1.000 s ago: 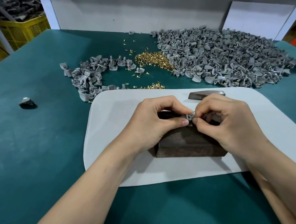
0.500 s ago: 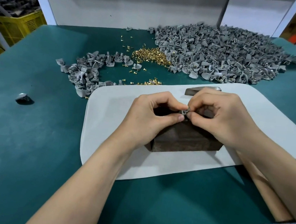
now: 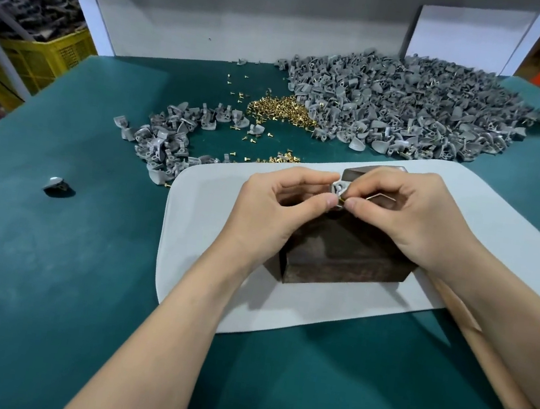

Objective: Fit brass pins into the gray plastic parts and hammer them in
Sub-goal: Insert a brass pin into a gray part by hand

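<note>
My left hand [image 3: 271, 211] pinches a small gray plastic part [image 3: 338, 188] between thumb and forefinger, just above a dark metal block [image 3: 340, 258]. My right hand [image 3: 408, 215] pinches a brass pin [image 3: 342, 200] at the part's lower edge; the pin touches the part. A hammer lies under my right hand: its metal head [image 3: 374, 172] pokes out beyond my fingers and its wooden handle [image 3: 482, 356] runs under my right forearm. The block stands on a white mat [image 3: 196, 229].
A big heap of gray parts [image 3: 411, 109] fills the back right of the green table [image 3: 46, 278]. A smaller heap of gray parts [image 3: 167, 142] lies left of the mat. Loose brass pins [image 3: 279, 109] sit between them. A lone gray part [image 3: 55, 183] lies far left.
The gray part has turned upright between my fingers, and the brass pin now shows at its lower edge. Both hands stay over the block.
</note>
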Tool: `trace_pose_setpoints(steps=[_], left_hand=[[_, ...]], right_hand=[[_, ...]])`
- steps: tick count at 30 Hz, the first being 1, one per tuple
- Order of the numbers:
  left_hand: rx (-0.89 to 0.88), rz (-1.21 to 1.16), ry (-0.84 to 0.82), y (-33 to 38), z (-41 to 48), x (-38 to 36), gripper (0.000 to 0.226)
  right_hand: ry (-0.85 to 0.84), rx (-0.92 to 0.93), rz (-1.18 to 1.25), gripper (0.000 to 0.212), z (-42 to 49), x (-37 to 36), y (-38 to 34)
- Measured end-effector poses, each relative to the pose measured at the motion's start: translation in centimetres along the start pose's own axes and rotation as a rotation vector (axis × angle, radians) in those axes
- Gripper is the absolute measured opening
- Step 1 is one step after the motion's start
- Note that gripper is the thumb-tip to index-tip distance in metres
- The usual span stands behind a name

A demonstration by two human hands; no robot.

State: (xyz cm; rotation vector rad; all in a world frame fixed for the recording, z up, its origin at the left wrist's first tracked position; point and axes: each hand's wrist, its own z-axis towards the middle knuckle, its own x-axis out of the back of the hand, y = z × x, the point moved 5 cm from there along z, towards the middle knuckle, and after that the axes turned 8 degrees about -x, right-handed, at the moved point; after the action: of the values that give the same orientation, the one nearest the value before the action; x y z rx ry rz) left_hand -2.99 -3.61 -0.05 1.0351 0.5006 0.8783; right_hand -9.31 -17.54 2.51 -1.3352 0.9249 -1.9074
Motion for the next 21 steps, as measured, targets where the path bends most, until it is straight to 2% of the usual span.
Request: trace_pose_setpoints(steps=[6, 15, 21], left_hand=[[-0.018, 0.021, -0.013, 0.18, 0.09, 0.03, 0.031], [-0.012, 0.001, 0.015, 0.08, 0.02, -0.06, 0.027], [0.002, 0.025, -0.004, -0.03, -0.15, -0.24, 0.033]], right_hand=[[0.096, -0.005, -0.023, 0.024, -0.15, -0.17, 0.01], [0.153, 0.055, -0.107, 0.015, -0.73, -0.24, -0.67], [0.185, 0.089, -0.202, 0.015, -1.05, -0.12, -0.93]])
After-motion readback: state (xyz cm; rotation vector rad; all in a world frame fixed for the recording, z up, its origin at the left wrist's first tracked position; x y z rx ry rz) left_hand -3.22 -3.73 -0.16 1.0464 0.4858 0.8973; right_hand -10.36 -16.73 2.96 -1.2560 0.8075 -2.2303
